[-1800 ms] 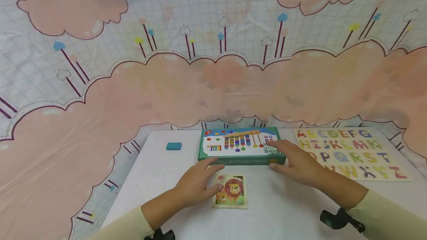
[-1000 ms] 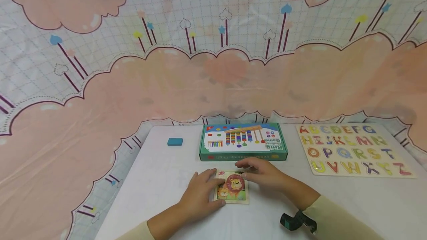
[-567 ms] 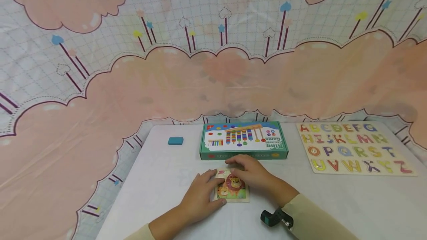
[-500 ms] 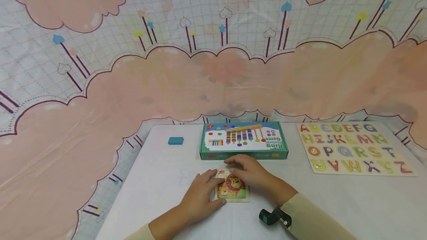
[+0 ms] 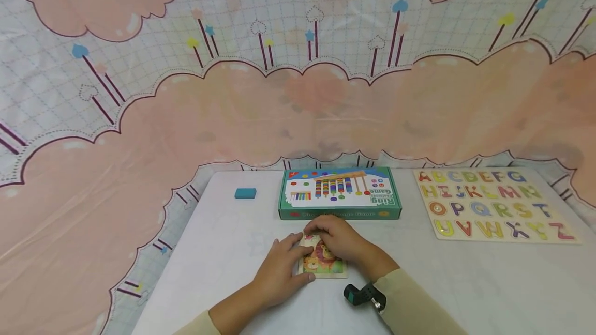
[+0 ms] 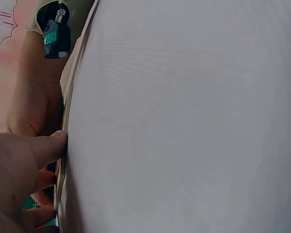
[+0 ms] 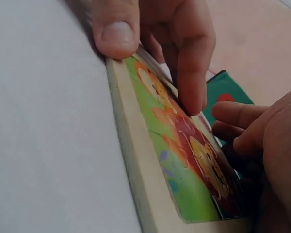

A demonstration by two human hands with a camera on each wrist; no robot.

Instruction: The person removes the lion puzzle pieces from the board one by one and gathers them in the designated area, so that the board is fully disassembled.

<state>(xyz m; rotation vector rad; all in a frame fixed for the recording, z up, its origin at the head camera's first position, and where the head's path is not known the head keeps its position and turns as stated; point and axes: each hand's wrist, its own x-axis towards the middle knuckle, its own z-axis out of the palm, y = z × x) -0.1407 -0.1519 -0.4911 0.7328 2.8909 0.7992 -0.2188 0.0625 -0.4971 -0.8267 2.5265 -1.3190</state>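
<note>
A small wooden jigsaw puzzle (image 5: 330,269) with a lion picture lies flat on the white table. My left hand (image 5: 278,272) grips its left side, thumb at the near corner and the other fingers toward the far edge. In the right wrist view, that thumb (image 7: 117,40) presses on the pale frame while a finger touches the picture. Over the puzzle's far right part is my right hand (image 5: 342,241), fingers loosely bent and reaching toward the upper left corner; it covers part of the lion. No piece shows between the right fingers (image 7: 237,115).
Just behind the hands stands a green-edged ring game box (image 5: 340,195). A blue block (image 5: 245,193) lies to its left. At the right is a wooden alphabet board (image 5: 495,206). A printed cloth (image 5: 279,112) hangs behind the table (image 5: 223,231).
My left hand has come down from over the picture to the puzzle's left edge. My right hand has moved from the box and alphabet board leftward and nearer, over the puzzle's top.
</note>
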